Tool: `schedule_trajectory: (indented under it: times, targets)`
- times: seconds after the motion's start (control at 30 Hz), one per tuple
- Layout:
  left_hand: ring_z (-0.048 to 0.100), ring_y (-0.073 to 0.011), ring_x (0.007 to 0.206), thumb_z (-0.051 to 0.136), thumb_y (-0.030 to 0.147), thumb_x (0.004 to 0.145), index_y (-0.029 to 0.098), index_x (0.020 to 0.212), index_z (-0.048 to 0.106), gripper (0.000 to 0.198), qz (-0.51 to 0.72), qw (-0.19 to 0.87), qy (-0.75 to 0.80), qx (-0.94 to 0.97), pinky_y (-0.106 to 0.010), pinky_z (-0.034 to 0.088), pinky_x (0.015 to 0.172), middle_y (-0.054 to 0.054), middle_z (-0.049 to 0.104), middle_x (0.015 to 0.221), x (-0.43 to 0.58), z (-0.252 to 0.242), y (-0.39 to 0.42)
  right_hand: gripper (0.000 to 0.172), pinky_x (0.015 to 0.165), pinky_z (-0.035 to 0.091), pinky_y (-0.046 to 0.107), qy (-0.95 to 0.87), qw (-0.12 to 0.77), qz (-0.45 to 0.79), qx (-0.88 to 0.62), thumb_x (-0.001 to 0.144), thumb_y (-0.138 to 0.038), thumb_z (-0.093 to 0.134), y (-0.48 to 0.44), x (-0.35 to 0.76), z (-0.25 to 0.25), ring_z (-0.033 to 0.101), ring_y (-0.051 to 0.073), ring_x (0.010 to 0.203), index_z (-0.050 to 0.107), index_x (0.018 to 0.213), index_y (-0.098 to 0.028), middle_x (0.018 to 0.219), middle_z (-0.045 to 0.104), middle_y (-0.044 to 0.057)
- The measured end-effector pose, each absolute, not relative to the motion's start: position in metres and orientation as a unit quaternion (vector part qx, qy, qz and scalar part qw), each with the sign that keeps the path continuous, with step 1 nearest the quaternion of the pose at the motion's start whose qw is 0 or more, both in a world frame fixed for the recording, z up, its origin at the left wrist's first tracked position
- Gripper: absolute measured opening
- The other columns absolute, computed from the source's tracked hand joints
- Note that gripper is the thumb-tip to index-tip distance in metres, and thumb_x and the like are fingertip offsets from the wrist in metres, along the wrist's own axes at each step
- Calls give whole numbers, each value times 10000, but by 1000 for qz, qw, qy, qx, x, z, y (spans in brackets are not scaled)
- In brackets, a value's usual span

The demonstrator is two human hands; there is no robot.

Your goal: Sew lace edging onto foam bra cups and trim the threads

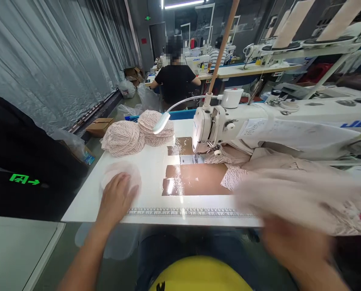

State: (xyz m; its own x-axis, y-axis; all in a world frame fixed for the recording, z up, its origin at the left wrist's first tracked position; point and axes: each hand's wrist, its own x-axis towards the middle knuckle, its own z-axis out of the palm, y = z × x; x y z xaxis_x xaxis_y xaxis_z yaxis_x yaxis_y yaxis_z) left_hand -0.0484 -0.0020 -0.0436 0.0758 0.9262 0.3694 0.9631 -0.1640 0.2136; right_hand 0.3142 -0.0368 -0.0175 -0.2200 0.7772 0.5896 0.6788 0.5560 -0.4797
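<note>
My left hand [116, 198] lies over a thin, pale pink fabric piece [108, 173] at the left of the white sewing table [150, 186]. Its fingers curl onto the cloth, whose outline is blurred. Motion smears my right hand [295, 246] at the front edge, beside a beige garment [268, 190] that is partly blurred too; its fingers cannot be made out. Lace trim [233, 178] on the garment reaches toward the needle area of the sewing machine [209, 125]. Behind my left hand sit two rounded stacks of pinkish lace pieces, one nearer [122, 138] and one farther [156, 127].
A ruler strip [186, 212] runs along the table's front edge. Brown tape patches [195, 178] cover part of the tabletop. A lamp on a bendy neck [161, 123] overhangs the farther lace stack. Ahead, a person in black [175, 83] sits at another machine. Cardboard boxes [100, 126] stand left.
</note>
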Motion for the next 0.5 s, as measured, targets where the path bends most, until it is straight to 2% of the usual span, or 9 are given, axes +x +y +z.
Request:
schedule_trajectory:
  times: [0.07, 0.13, 0.17, 0.23, 0.33, 0.43, 0.5]
  targets:
    - [383, -287, 1270, 476, 392, 860, 141, 1265, 439, 478, -281, 17, -560, -779, -456, 306, 1064, -158, 465, 1325, -16, -31, -14, 333, 702, 544, 279, -839, 342, 117, -407, 922, -328, 401, -38, 288, -21, 634, 168, 791, 687, 953, -160, 893, 684, 74]
    - [378, -270, 1279, 547, 355, 807, 152, 1317, 373, 577, -276, -86, -448, -846, -429, 290, 1081, -148, 449, 1350, 18, -19, -26, 312, 701, 532, 280, -874, 275, 191, -352, 921, -227, 370, -38, 268, -22, 637, 169, 782, 664, 1007, -167, 876, 686, 76]
    - [428, -263, 1233, 581, 329, 773, 161, 1294, 399, 577, -253, -134, -410, -866, -428, 277, 1086, -136, 496, 1304, 32, -14, -29, 309, 714, 522, 288, -878, 261, 216, -338, 918, -204, 362, -37, 262, -21, 635, 176, 804, 645, 1037, -168, 895, 682, 81]
    - [569, -214, 1010, 564, 203, 747, 196, 1144, 527, 399, -229, -196, -391, -869, -421, 283, 1068, -67, 634, 1082, 51, -9, -32, 299, 734, 502, 297, -870, 274, 234, -336, 914, -196, 362, -37, 257, -16, 626, 184, 839, 625, 1055, -173, 923, 673, 85]
    - [580, -167, 762, 495, 79, 714, 194, 870, 609, 225, -242, -244, -416, -842, -347, 417, 867, -15, 656, 808, 58, -9, -28, 284, 697, 481, 271, -861, 306, 234, -332, 903, -184, 385, -34, 261, -10, 621, 165, 805, 616, 1066, -202, 884, 673, 57]
    - [560, -157, 713, 471, 48, 694, 181, 808, 607, 222, -280, -277, -433, -811, -269, 423, 662, -20, 632, 767, 58, -11, -25, 269, 662, 479, 253, -853, 341, 205, -338, 856, -151, 442, -32, 262, -10, 635, 156, 783, 621, 1047, -214, 891, 687, 46]
    - [555, -152, 700, 469, 42, 676, 184, 809, 609, 239, -295, -290, -427, -804, -253, 413, 631, -17, 627, 765, 60, -12, -22, 266, 637, 487, 263, -857, 349, 159, -344, 802, -130, 474, -31, 261, -11, 651, 173, 771, 628, 1006, -205, 897, 700, 59]
